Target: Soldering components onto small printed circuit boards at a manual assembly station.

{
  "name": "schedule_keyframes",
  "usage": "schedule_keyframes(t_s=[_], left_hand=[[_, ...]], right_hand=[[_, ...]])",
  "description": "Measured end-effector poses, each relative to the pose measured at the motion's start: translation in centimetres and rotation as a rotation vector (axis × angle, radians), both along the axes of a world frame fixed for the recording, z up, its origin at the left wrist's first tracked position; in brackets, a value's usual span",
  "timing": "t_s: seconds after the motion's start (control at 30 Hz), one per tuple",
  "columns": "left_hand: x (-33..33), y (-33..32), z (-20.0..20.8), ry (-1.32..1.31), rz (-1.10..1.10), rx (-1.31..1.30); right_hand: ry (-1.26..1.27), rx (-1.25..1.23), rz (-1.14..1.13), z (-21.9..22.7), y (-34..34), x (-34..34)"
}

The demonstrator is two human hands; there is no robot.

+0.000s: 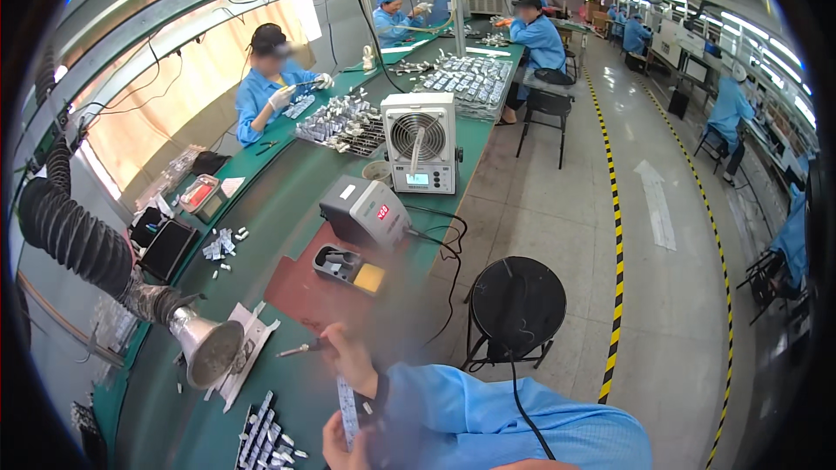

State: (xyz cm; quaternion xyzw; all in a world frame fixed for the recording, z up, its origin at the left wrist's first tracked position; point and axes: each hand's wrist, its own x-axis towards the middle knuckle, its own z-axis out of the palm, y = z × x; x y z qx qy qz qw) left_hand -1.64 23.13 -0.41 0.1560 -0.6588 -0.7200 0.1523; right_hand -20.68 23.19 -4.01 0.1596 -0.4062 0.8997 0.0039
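The right hand's (pixel 352 360) thumb and fingers pinch the dark handle of a slim soldering iron (pixel 301 350), its metal tip pointing out over the green-topped bench (pixel 300 405), away from the body. The left hand's (pixel 336 444) fingers pinch a narrow, pale, flat strip with dark marks (pixel 347 407) by its end nearer that hand; the other end reaches up to just beside the right hand. The strip is held close to the bench's near edge. Whether it rests on the surface is hidden by blur, but the iron's tip is apart from it.

To work cleanly, the strip would best be steadied flat, with the left fingertips kept well back from any spot the tip touches. A light, brief touch seems safer than pressing.

Farther in from the near edge lies a group of similar strips with small white parts (pixel 266 437). Toward the far edge, a flared metal extraction hood (pixel 209 355) would draw fumes better if the work were nearer. Beyond the right hand, a dark red mat (pixel 296 292) carries a grey iron holder (pixel 333 259) with a yellow sponge (pixel 369 278), handy for wiping the tip.
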Motion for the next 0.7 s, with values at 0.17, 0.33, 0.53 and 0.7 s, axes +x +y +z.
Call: schedule_keyframes(t_s=[0.17,0.33,0.53,0.7], left_hand=[[0.6,-1.3,-0.2,-0.111,-0.096,0.285],[0.0,-1.6,-2.2,-0.087,-0.066,0.27],[0.2,-3.7,-0.5,-0.102,-0.108,-0.515],[-0.6,-3.4,1.2,-0.226,0.024,-0.387]], right_hand=[[-0.191,-0.154,0.274,0.5,0.7,0.6],[-0.238,-0.119,0.214,1.7,1.3,1.1],[-0.235,-0.139,0.209,2.0,2.2,2.8],[-0.235,-0.17,0.166,1.5,2.7,4.9]])
